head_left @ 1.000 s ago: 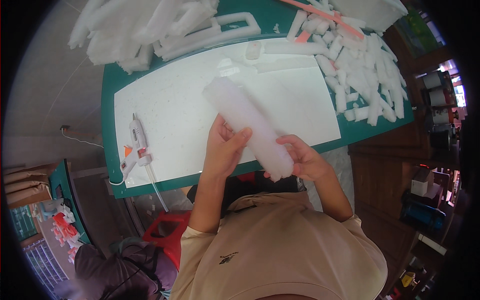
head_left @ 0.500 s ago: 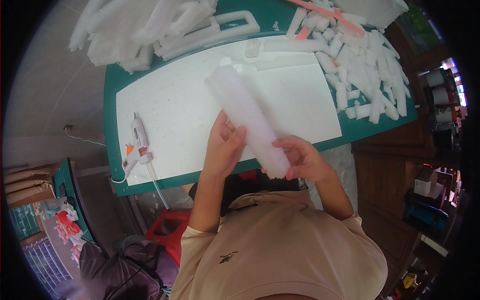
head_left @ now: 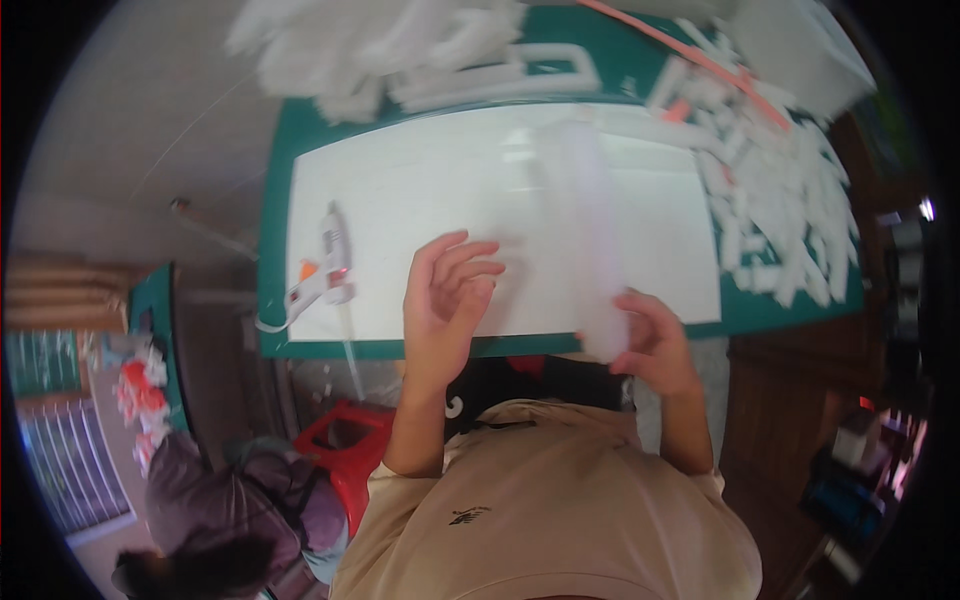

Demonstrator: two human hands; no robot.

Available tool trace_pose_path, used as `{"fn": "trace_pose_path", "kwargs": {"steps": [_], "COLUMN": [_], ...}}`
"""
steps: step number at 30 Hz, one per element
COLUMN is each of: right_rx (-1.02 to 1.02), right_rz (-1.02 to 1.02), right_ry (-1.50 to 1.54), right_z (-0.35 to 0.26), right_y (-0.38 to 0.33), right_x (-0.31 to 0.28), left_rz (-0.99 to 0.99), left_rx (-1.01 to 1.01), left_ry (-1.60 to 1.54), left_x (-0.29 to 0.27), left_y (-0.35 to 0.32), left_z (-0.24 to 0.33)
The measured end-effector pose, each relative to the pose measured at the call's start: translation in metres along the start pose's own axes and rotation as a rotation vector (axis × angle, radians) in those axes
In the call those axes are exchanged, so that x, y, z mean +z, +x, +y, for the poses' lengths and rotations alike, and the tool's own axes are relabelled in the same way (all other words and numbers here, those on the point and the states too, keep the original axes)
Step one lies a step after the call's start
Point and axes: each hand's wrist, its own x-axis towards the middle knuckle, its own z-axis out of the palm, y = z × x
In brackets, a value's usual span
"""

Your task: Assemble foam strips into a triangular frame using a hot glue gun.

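A long white foam block (head_left: 585, 220), blurred by motion, stands out over the white board (head_left: 400, 190) on the green table. Its near end is gripped by my right hand (head_left: 655, 340), thumb on one side and fingers on the other. My left hand (head_left: 445, 300) is apart from the block, to its left, with fingers spread and nothing in them. Farther left a white glue gun (head_left: 336, 255) with an orange trigger lies on the board, a clear glue stick (head_left: 350, 352) sticking out of its back end past the table edge.
White and pink foam offcuts (head_left: 790, 200) are heaped at the far right, and larger white foam pieces (head_left: 350, 50) are stacked at the far left. A red stool (head_left: 350, 450) stands at the lower left, near a person in a purple-grey top (head_left: 230, 500).
My left hand has let go of the foam block. My right hand has kept hold and swung it rightward, to a more upright line in the picture. The whole view has shifted.
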Motion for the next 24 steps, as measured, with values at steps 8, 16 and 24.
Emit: {"fn": "trace_pose_path", "kwargs": {"steps": [8, 16, 24], "right_rx": [-0.004, -0.061, -0.035], "right_rz": [0.167, 0.251, 0.288], "right_ry": [-0.274, -0.444, -0.652], "right_z": [-0.009, -0.016, -0.022], "right_y": [0.025, 0.044, 0.056], "right_x": [-0.004, 0.016, 0.024], "left_rz": [0.245, 0.015, 0.070], "left_rx": [0.284, 0.148, 0.277], "left_ry": [1.310, 1.411, 1.426], "left_x": [-0.147, -0.185, -0.159], "left_y": [-0.010, -0.006, -0.003], "left_z": [0.064, 0.053, 0.063]}}
